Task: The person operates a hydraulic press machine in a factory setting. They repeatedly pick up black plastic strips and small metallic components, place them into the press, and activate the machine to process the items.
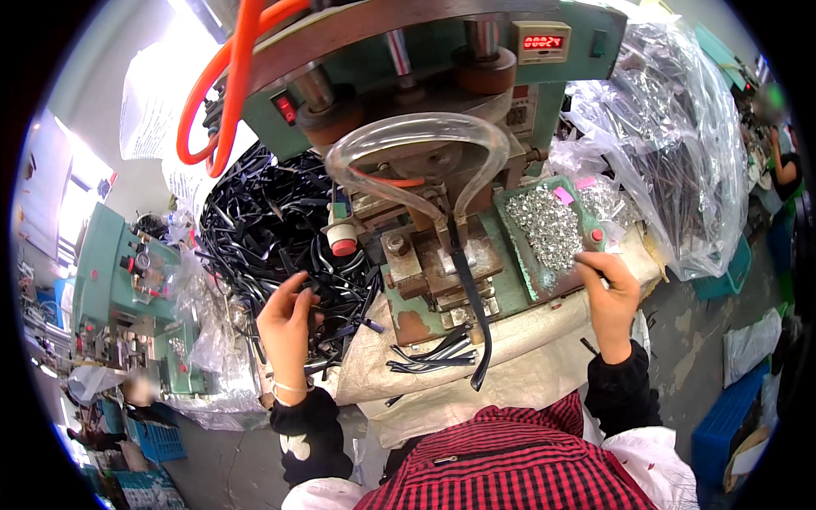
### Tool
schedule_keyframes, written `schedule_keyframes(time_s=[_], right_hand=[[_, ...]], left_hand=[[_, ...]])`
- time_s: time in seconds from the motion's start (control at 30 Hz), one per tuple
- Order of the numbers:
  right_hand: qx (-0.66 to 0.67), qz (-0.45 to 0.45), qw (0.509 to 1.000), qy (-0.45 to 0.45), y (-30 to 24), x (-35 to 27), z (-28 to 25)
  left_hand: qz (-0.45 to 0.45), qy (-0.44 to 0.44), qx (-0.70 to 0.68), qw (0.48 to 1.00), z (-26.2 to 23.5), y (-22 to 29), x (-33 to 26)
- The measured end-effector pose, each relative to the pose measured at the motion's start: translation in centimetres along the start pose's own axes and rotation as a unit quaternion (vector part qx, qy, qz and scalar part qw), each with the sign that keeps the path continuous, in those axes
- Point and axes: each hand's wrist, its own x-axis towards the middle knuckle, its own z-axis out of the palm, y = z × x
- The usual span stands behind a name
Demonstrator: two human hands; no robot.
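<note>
A black eyeglass temple (473, 310) sits with its upper end in the press's metal fixture (404, 263) and its curved tip hanging over the front edge. My left hand (287, 327) is at the near side of a big heap of black temples (263, 212), its fingers loosely bent and apart, with nothing visible in them. At the right, my right hand (612, 297) is at the corner of a green tray (518, 255) of small silvery metal parts (544, 225). Its thumb and fingertips are pinched together; whatever they hold is too small to make out.
The green press (544, 102) rises ahead, with a clear looped tube (416, 127) in front. Red buttons (343, 246) flank the fixture. Several temples (433, 357) lie on the cloth-covered front edge. Clear plastic bags (663, 127) stand at the right; an orange hose (229, 110) hangs at the left.
</note>
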Motion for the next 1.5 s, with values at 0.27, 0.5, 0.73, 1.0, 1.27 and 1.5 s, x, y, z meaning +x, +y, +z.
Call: schedule_keyframes(time_s=[0.27, 0.5, 0.73, 1.0, 1.27, 1.5], right_hand=[[0.187, -0.019, 0.978, -0.091, -7.9, 3.3, 10.0], [0.4, 0.158, 0.892, -0.137, -9.7, 2.6, 10.6], [0.39, 0.103, 0.9, -0.167, -12.5, 0.9, 7.6], [-0.327, -0.09, 0.941, -0.023, 1.7, 3.5, 5.4], [-0.191, -0.033, 0.981, -0.013, 3.0, 5.4, 5.3], [-0.103, -0.024, 0.994, 0.024, 2.9, 4.3, 5.7]], left_hand=[[0.015, 0.09, -0.091, 0.992, 4.6, 2.0, -2.0], [0.401, 0.017, -0.204, 0.893, 5.6, 11.5, -3.9], [0.505, 0.005, -0.064, 0.861, 6.3, 10.9, -3.7], [0.657, -0.045, 0.134, 0.741, 12.1, 8.6, -5.9], [0.685, -0.01, 0.108, 0.721, 12.4, 7.8, -4.8], [0.634, -0.011, 0.096, 0.767, 11.7, 7.1, -6.4]])
